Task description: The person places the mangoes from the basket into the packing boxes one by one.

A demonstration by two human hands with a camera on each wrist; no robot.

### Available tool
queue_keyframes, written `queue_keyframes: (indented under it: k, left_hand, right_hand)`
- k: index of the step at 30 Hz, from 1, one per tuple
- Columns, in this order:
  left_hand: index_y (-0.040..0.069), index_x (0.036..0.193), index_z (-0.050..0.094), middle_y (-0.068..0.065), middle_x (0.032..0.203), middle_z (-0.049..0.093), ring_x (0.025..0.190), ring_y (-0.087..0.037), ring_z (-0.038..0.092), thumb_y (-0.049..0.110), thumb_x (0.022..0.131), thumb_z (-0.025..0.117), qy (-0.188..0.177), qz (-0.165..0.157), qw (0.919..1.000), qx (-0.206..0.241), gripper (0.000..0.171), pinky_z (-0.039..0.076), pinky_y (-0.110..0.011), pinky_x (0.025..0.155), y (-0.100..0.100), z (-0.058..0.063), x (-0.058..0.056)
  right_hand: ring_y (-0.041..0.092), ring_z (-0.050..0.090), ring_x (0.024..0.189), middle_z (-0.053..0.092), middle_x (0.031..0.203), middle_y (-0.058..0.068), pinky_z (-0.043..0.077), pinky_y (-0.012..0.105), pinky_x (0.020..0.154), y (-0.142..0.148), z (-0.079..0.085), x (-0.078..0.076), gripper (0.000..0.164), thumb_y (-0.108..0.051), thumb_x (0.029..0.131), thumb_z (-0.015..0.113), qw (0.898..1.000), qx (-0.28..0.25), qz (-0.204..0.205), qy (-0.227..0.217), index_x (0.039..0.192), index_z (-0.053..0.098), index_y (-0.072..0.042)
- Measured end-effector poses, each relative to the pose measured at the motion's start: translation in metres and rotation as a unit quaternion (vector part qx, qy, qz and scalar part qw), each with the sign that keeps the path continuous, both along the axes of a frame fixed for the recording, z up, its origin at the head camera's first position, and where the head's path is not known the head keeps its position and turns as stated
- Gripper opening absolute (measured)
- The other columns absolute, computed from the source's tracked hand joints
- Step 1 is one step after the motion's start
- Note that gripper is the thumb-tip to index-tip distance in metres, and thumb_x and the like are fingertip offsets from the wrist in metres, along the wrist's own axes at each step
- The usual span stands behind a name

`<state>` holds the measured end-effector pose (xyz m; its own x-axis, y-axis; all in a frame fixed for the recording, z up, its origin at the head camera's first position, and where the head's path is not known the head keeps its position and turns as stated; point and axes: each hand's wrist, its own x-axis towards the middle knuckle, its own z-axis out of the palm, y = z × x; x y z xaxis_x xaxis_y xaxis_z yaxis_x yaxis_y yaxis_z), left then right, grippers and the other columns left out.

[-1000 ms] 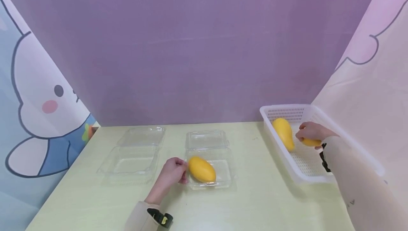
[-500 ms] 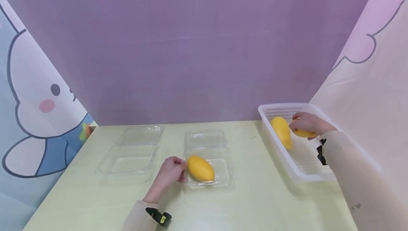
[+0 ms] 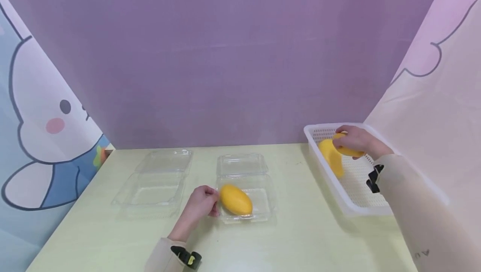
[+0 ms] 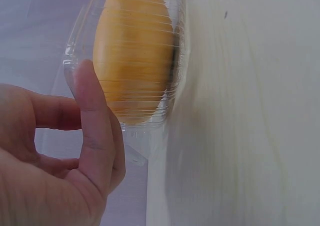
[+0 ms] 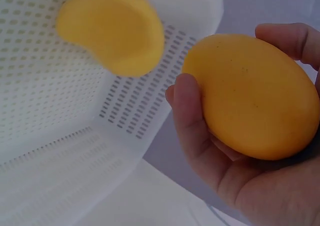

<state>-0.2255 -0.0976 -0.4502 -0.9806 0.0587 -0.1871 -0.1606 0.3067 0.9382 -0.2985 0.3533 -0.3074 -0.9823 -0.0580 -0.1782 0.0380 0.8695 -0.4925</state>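
My right hand (image 3: 355,139) grips a yellow mango (image 5: 255,95), its fingers and thumb spread around the fruit, over the white plastic basket (image 3: 351,208). Inside that basket lies another mango (image 3: 330,159), partly overlapped by the held one in the head view. At the middle of the table, my left hand (image 3: 202,202) pinches the left rim of a clear plastic clamshell container (image 3: 261,199) between thumb and fingers. The container's lid (image 3: 242,164) is folded back away from me. A third mango (image 3: 236,200) rests tilted in its base, seen through the ribbed wall (image 4: 135,100) in the left wrist view.
To the left stands a second clear clamshell container (image 3: 152,192), its lid laid back and nothing inside. Behind the pale yellow table (image 3: 300,238) rises a purple panel (image 3: 240,63). Cartoon-printed sheets (image 3: 56,138) flank both sides.
My right hand has lifted the mango up from the basket floor and moved it left and toward the back. The left hand keeps its hold on the container rim.
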Motion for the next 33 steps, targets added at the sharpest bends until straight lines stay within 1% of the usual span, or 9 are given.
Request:
queue_keyframes:
  k: [7,13,18,27,33]
  left_hand:
    - [-0.005,0.106,0.052,-0.015,0.077,0.057,0.056,-0.019,0.057,0.010,0.092,0.053,-0.001,-0.002,1.0000,-0.004,0.020,0.056,-0.031,0.056,0.001,-0.001,0.000]
    - [-0.005,0.106,0.052,-0.013,0.076,0.056,0.055,-0.019,0.057,0.011,0.092,0.053,-0.002,-0.001,1.0000,-0.006,0.021,0.056,-0.031,0.055,0.001,-0.001,0.000]
    - [-0.005,0.105,0.052,-0.014,0.076,0.056,0.054,-0.019,0.057,0.010,0.092,0.053,-0.002,-0.001,1.0000,-0.003,0.021,0.056,-0.031,0.054,0.001,0.000,-0.001]
    - [-0.006,0.105,0.052,-0.014,0.075,0.057,0.054,-0.018,0.057,0.009,0.091,0.053,0.003,-0.001,1.0000,0.001,0.021,0.056,-0.031,0.054,0.000,0.001,0.000]
    - [-0.006,0.105,0.052,-0.016,0.077,0.057,0.055,-0.019,0.057,0.009,0.091,0.054,0.001,0.000,1.0000,0.007,0.021,0.056,-0.031,0.054,0.000,0.001,0.000]
  right_hand:
    - [0.025,0.055,0.078,0.047,0.120,0.027,0.054,0.035,0.055,-0.011,0.007,0.006,0.062,-0.027,0.087,0.054,1.000,-0.013,0.001,0.022,0.139,0.034,-0.001]
    - [0.023,0.055,0.070,0.049,0.115,0.026,0.053,0.036,0.054,-0.019,0.014,0.011,0.059,-0.027,0.088,0.056,0.998,-0.041,0.003,0.045,0.138,0.037,-0.003]
    - [0.024,0.055,0.066,0.051,0.112,0.024,0.051,0.035,0.052,-0.025,0.023,0.019,0.057,-0.028,0.087,0.056,0.997,-0.034,-0.002,0.064,0.138,0.039,-0.008]
    - [0.029,0.054,0.082,0.052,0.117,0.020,0.049,0.033,0.057,-0.041,0.035,0.040,0.057,-0.030,0.089,0.056,0.994,-0.035,0.007,0.100,0.141,0.037,-0.013]
    - [0.031,0.052,0.086,0.053,0.115,0.018,0.047,0.032,0.060,-0.053,0.034,0.051,0.055,-0.028,0.090,0.056,0.991,-0.041,0.009,0.130,0.141,0.038,-0.016]
